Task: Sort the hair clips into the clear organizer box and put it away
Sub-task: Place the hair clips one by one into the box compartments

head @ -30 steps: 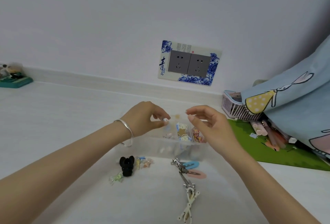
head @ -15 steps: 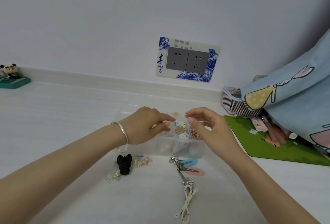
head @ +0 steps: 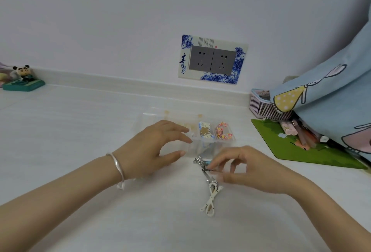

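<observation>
The clear organizer box stands on the white surface, with a blue star clip and pink floral clips in its right compartments. My left hand lies over the box's left end, fingers spread, thumb at the front wall. In front of the box, my right hand pinches thumb and forefinger around a dark metal hair clip in a small pile. A silver bow clip and a white dotted bow clip lie there too. The black clip is hidden behind my left hand.
A green mat with pens lies at the right, beside a pink basket and a blue printed cushion. A panda figure stands far left. A wall socket is behind the box.
My right hand dropped from above the box to the clip pile in front of it. My left hand lowered onto the box's left end, covering the black clip.
</observation>
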{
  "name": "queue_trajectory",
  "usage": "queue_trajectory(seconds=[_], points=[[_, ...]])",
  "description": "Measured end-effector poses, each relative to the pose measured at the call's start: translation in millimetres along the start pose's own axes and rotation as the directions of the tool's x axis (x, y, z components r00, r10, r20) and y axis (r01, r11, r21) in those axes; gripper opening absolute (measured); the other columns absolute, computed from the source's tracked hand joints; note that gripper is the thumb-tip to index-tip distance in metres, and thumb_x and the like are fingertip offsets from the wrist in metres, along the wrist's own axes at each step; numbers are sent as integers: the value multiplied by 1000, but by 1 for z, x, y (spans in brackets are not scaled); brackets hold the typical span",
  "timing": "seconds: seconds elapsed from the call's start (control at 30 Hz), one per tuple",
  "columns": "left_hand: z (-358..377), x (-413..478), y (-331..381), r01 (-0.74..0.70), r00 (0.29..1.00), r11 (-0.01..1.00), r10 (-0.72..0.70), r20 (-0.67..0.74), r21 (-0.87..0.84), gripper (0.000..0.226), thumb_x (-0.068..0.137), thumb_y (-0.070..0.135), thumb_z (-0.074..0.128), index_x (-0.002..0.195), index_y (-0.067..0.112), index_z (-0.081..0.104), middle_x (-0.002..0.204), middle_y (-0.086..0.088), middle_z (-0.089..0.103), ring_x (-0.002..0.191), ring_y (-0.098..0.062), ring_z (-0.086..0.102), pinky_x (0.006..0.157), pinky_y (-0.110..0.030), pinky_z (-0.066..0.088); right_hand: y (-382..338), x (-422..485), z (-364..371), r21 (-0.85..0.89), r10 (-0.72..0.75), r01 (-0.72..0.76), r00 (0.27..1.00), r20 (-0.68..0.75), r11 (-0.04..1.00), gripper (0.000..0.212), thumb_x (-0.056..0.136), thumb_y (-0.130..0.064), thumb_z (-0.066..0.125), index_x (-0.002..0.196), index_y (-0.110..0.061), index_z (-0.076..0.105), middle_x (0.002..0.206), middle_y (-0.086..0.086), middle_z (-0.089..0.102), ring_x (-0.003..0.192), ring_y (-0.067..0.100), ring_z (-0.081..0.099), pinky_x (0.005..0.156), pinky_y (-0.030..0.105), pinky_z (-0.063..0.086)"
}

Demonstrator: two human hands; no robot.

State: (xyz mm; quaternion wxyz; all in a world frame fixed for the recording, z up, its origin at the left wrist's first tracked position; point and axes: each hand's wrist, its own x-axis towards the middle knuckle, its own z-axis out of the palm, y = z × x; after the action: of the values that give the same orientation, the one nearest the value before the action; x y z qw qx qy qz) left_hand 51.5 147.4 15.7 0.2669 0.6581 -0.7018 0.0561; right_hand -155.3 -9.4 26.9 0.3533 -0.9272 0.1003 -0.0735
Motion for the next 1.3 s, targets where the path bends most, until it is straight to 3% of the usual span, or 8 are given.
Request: queue_trajectory(seconds=[0.27, 0.47, 0.6, 0.73, 0.87, 0.97, 1.1, 1.3], points=[[10, -13, 13, -4, 1000, 999, 3, -14, -37, 35, 83, 46, 46, 111, 31, 61, 128, 12, 54, 118, 0, 39, 78, 6, 26, 5, -14, 18, -103, 32, -30, 999, 20, 994, 19, 74, -28, 76, 92, -32, 70, 89, -8, 63, 82, 10, 57, 66, 23, 43], [-1, -16, 1, 40, 999, 999, -40, -25, -12, 39, 82, 52, 42, 113, 35, 59, 129, 14, 53, 121, 0, 38, 100, -10, 27, 3, -13, 18, -97, 71, -69, 997, 10, 993, 11, 71, -30, 77, 76, -27, 67, 84, -2, 66, 80, 21, 59, 64, 33, 44], [-9, -15, -16, 128, 989, 991, -129, -67, -26, 48, 79, 59, 37, 115, 35, 58, 129, 14, 53, 121, 0, 38, 102, -17, 27, -6, -3, 14, 136, 57, -56, 998, -3, 989, 9, 75, -11, 76, 79, -12, 68, 80, 0, 72, 73, 11, 65, 67, 22, 49], [-6, -11, -29, 156, 985, 988, -157, -64, -22, 50, 79, 60, 35, 115, 35, 58, 128, 13, 54, 124, -5, 39, 103, -20, 27, -16, 19, 5, 290, 52, -6, 987, -152, 957, 13, 74, 0, 73, 79, -10, 68, 85, 18, 71, 74, 15, 64, 72, 19, 53], [-5, -3, -39, 199, 977, 979, -201, -71, -37, 55, 79, 62, 30, 116, 34, 58, 130, 13, 53, 128, -5, 36, 105, -21, 25, -24, 45, -11, 279, 31, 67, 943, -331, 958, 12, 74, -6, 74, 82, -14, 74, 80, 0, 75, 74, 10, 64, 71, 15, 52], [-3, 4, -43, 214, 974, 976, -216, -68, -44, 53, 80, 61, 32, 116, 33, 58, 130, 13, 53, 128, -5, 35, 104, -19, 24, -27, 63, -24, 264, 49, 59, 921, -387, 963, 12, 74, -13, 75, 86, -15, 75, 88, 3, 76, 77, 13, 66, 72, 16, 53], [-2, 8, -48, 254, 962, 965, -259, -91, -64, 33, 91, 43, 45, 121, 31, 55, 132, 12, 52, 132, -7, 33, 104, -18, 22, -29, 89, -29, 167, 10, 57, 927, -376, 984, 11, 76, -13, 74, 86, -16, 73, 82, 0, 73, 72, 5, 63, 70, 13, 53], [0, 6, -49, 298, 947, 952, -305, -104, -74, 38, 93, 41, 41, 129, 31, 47, 137, 11, 47, 134, -4, 30, 98, -11, 19, -32, 128, -22, -92, -57, 40, 980, -192, 995, 7, 76, -14, 75, 82, -12, 75, 76, -3, 71, 61, -5, 58, 59, 5, 42]])
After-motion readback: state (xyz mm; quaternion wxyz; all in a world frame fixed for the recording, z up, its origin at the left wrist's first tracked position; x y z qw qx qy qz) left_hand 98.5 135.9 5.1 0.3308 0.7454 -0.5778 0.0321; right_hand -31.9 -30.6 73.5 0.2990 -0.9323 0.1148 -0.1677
